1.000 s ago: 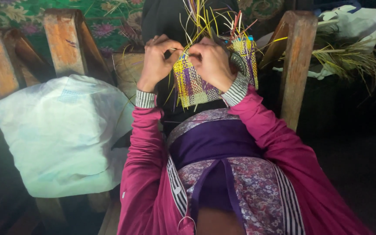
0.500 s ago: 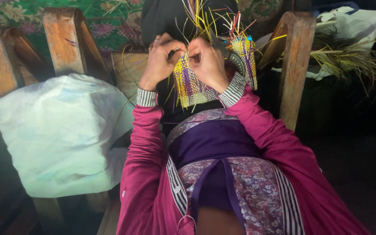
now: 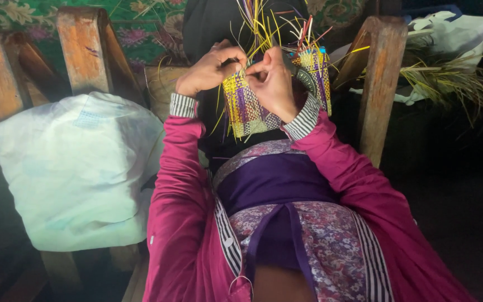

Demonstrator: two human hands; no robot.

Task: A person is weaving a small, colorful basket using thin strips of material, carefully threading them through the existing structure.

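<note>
The left hand point(image 3: 211, 70) and right hand point(image 3: 272, 84) were both closed in a pinch on the top edge of a small woven panel point(image 3: 246, 109), held upright above the lap. Steady, even tension would probably keep its checks square. Stiff yellow and purple strips point(image 3: 258, 22) bristled upward; a soft white bag point(image 3: 76, 168) lay beside.

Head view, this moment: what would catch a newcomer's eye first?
At top centre, the left hand and right hand meet on a small woven piece of yellow and purple strips, its loose ends sticking upward. The bright magenta sleeves run from the bottom edge up to it. Left of the person, a large pale bag sits against a wooden frame, and dry grass strips lie at upper right.
</note>
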